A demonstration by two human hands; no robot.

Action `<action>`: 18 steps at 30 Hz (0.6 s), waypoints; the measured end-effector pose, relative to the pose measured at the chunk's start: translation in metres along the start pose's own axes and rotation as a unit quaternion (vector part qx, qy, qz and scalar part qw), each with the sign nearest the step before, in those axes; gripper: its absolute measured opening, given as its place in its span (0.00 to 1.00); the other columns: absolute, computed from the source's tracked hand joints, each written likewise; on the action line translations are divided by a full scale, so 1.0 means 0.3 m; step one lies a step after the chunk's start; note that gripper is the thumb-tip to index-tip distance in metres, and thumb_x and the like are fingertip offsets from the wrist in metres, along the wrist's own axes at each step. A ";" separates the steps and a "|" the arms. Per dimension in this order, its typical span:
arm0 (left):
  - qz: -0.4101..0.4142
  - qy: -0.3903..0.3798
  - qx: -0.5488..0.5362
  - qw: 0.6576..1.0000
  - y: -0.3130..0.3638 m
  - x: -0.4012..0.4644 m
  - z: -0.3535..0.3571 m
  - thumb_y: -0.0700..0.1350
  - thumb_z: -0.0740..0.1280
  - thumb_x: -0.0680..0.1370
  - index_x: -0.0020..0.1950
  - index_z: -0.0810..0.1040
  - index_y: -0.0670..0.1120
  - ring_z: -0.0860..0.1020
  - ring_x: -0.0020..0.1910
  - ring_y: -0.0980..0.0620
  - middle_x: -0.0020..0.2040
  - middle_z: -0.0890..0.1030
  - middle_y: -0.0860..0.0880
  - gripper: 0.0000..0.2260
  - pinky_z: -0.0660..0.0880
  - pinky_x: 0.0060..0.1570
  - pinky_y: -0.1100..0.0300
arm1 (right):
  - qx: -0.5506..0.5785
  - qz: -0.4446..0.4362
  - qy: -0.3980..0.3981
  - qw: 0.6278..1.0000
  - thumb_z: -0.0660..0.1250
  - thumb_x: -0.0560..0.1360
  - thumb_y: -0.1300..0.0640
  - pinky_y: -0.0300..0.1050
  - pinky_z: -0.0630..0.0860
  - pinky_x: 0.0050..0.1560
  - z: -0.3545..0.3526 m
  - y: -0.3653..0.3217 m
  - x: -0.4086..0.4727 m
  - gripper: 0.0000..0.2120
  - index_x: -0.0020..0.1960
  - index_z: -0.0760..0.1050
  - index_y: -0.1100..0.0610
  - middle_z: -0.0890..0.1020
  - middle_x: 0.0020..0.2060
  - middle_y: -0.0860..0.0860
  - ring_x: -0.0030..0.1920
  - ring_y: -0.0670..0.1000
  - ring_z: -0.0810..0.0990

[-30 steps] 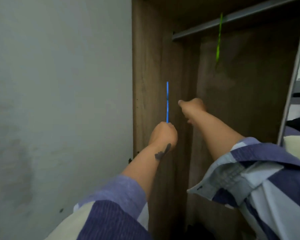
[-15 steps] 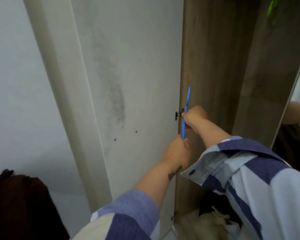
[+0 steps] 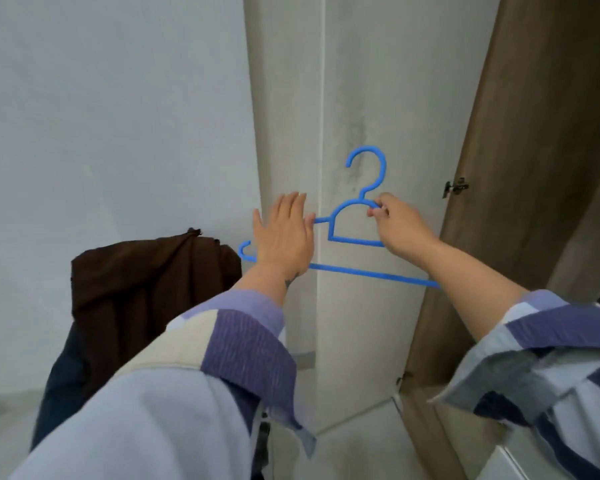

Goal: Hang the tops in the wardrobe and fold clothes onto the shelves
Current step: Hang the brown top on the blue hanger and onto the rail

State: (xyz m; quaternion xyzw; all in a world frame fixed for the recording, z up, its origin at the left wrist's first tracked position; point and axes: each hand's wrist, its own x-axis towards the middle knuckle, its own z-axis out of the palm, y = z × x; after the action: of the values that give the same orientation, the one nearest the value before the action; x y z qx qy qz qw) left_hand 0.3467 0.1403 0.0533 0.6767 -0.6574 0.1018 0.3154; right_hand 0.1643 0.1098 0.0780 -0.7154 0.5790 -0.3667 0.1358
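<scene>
A blue plastic hanger is held flat-on in front of the pale open wardrobe door. My right hand pinches its neck just below the hook. In front of the hanger's left arm, my left hand is spread with its fingers apart and holds nothing. A brown garment lies heaped at the lower left, over a dark blue cloth. The wardrobe's wooden side panel stands at the right.
A grey wall fills the left half of the view. A small metal hinge sits on the wooden panel's edge. A strip of pale floor shows below the door.
The view has swung left and down from the wardrobe interior. The hanger has turned from edge-on to face-on. My left hand has let go of it and spread its fingers.
</scene>
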 end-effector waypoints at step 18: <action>-0.150 -0.009 0.149 0.977 -0.620 -0.151 -0.168 0.50 0.47 0.83 0.44 0.69 0.48 0.72 0.39 0.50 0.40 0.75 0.52 0.15 0.67 0.43 0.54 | -0.071 -0.156 -0.016 0.985 0.46 0.78 0.36 0.45 0.70 0.32 0.680 -0.437 0.008 0.26 0.38 0.69 0.54 0.76 0.31 0.50 0.33 0.53 0.76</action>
State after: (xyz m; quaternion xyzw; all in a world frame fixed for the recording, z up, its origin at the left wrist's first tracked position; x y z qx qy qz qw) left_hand 0.5328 0.1942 0.0131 0.8080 -0.5287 0.1439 0.2165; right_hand 0.3992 0.0990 0.0186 -0.8109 0.4823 -0.3296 0.0351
